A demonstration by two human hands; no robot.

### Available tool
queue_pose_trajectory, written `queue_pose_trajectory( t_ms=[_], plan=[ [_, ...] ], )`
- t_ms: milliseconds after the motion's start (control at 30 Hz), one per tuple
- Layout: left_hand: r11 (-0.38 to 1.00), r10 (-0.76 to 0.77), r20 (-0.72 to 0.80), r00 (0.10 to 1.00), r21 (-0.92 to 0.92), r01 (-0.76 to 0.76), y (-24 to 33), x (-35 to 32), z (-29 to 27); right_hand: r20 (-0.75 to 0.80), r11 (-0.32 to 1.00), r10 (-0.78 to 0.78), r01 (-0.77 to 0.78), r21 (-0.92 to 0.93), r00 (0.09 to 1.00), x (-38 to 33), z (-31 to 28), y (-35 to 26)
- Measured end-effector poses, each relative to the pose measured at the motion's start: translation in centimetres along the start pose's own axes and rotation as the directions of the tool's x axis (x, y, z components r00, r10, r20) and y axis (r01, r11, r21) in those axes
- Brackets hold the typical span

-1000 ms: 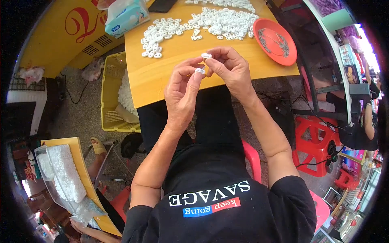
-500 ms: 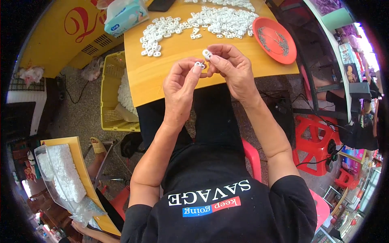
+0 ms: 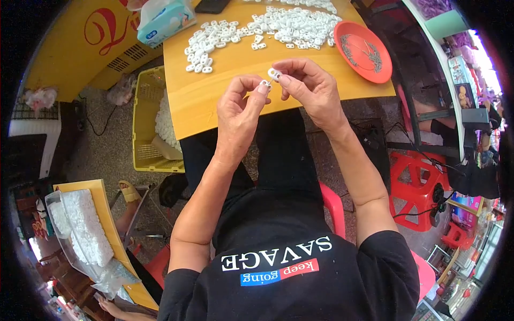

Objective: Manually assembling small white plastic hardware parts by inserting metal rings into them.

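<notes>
- Left hand pinches a small white piece at its fingertips.
- Right hand grips a white plastic clip just beside it.
- White clips heap beyond both hands; orange dish past the right.

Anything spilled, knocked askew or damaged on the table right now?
Nothing stands out. The white plastic pieces lie in loose heaps on the wooden table, none over its edge. The orange dish sits flat. The left hand and right hand each pinch one small white piece.
</notes>
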State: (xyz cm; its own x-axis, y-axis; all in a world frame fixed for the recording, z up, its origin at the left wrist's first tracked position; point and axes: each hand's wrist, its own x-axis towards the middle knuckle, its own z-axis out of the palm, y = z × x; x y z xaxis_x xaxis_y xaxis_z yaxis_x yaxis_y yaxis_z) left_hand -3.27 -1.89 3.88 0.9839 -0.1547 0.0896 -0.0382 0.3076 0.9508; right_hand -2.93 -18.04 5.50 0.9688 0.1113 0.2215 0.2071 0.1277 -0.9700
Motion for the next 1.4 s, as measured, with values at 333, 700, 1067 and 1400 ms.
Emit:
queue_pose_trajectory(
  t_ms=[333,700,1067,1400],
  plan=[
    [0.993,-0.058,0.001,0.998,0.108,0.057,-0.2,0.1,-0.5,0.012,0.998,0.013,-0.012,-0.068,1.0,-0.1,-0.1,0.1],
    [0.989,-0.081,-0.032,0.996,0.124,0.084,0.0,0.1,-0.4,-0.002,0.995,0.008,-0.008,-0.1,1.0,-0.2,0.6,0.4],
    [0.987,-0.081,-0.033,0.996,0.136,0.085,-0.1,0.1,-0.6,-0.008,0.998,0.056,-0.056,-0.039,0.998,-0.3,1.0,0.2],
    [0.967,-0.026,-0.049,0.998,0.251,0.038,0.5,-0.1,-0.6,-0.05,0.995,0.101,-0.101,0.01,0.994,-0.6,1.4,0.1]
  ],
)
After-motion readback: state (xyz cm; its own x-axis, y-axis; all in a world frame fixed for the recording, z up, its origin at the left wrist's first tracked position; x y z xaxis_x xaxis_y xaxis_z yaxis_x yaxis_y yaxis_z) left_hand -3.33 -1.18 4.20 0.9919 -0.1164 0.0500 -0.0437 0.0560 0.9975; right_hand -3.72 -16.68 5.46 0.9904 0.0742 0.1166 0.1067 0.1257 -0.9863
